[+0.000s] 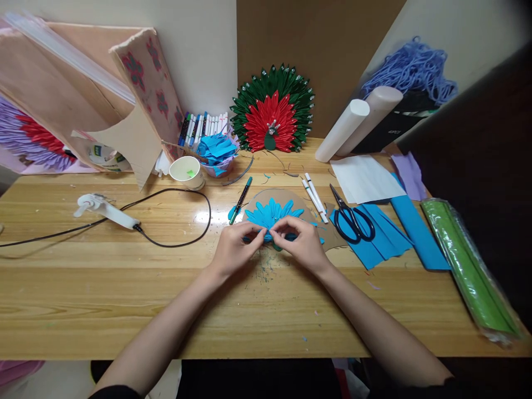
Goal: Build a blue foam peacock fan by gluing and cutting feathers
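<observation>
A half-round piece of brown cardboard (286,198) lies on the wooden table (124,288) with a fan of blue paper petals (272,212) stuck on it. My left hand (238,247) and my right hand (300,241) meet at the near edge of the fan, fingertips pinched together on a blue paper petal (268,234). Both hands rest close to the tabletop, thumbs almost touching.
Black scissors (352,220) lie on blue paper strips (382,238) to the right, beside a blue roll (418,233) and a green roll (469,271). A glue gun (106,209) with black cord lies left. A paper cup (187,172), markers (203,126), a finished red-green peacock fan (272,111) stand behind.
</observation>
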A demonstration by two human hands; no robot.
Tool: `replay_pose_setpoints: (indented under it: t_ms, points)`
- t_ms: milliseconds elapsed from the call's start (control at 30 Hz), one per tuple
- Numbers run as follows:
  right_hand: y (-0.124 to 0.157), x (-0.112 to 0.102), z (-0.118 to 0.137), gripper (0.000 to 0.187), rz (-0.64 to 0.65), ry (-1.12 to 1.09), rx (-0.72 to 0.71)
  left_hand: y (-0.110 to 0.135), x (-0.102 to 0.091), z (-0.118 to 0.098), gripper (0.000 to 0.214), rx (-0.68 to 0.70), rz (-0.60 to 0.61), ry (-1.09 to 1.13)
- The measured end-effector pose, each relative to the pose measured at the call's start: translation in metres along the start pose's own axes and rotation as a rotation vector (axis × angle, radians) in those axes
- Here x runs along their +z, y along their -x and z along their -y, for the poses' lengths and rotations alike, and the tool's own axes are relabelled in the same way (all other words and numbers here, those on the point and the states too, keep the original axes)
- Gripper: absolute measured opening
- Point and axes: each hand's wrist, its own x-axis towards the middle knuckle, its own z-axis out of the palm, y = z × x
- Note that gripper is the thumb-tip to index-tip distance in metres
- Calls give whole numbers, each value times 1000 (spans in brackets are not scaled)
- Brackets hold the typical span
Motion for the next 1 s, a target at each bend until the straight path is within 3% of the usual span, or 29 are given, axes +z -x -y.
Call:
replay_pose_setpoints:
  t_ms: [133, 367, 467, 667, 1000]
  points:
    - [-1, -3, -1, 2, 19, -30, 46, -2, -5, 1, 17, 73, 8, -55]
    - [-3, -8, -4, 2, 0, -88, 103, -5, -6, 6, 21, -51, 2, 19]
    - [-1, -7, -3, 10, -7, -76, 10, -5, -2, 7, 22, -159, -5, 163]
    - [3, -6, -2, 15, -32, 121, -311, -6, 0, 3, 21, -339, 1, 416]
    - [1, -5, -9, 18, -27, 141, -330, -7, 3, 8, 25, -384, 39, 502]
